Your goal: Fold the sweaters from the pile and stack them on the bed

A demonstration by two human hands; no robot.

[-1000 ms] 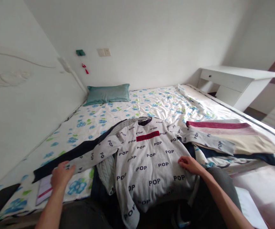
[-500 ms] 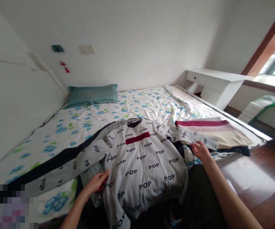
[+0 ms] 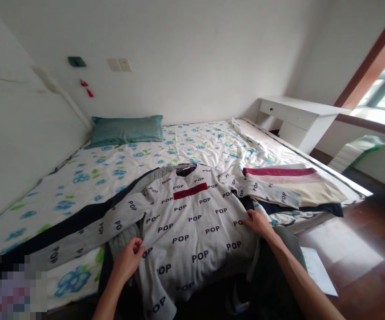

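Note:
A grey sweater printed with POP and a red block lies spread on the near edge of the bed, its sleeves out to both sides. My left hand is closed at the sweater's left side edge, fingers pinching the fabric. My right hand is at the opposite side edge, fingers closed on the cloth below the armpit. Beneath the sweater, a grey-green cable-knit garment and a dark garment show at the left.
Folded striped knitwear lies on the bed at the right, partly under the sleeve. A green pillow rests by the wall. Beyond the floral sheet stands a white desk. White paper is at lower right.
My right hand has moved left from the right sleeve to the sweater's side. My left hand has shifted slightly left and stays at the other side edge. The view has shifted a little.

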